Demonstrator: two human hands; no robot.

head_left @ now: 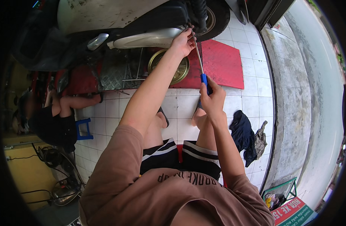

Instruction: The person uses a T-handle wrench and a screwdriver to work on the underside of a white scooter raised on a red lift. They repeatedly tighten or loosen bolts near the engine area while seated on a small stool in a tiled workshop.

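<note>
My right hand (213, 97) is wrapped round the blue handle of a long screwdriver (199, 56). Its thin metal shaft slants up and away toward the underside of a motorbike (150, 39). Close to the far end of that shaft, my left hand (183, 42) reaches up with fingers pinched at the bike's dark parts, beside the rear wheel (217, 20). Whatever those fingers grip is too small to make out, and the screwdriver's tip is hard to see there. Under my left forearm lies a round gold-coloured tray (182, 73), partly covered by the arm.
The bike stands over a red platform (224, 64) with a dark metal plate. A T-shaped wrench (138, 67) lies on it. At the left, another person (54, 126) sits near a blue stool (83, 129). Dark cloths (242, 137) lie on the tiles at my right.
</note>
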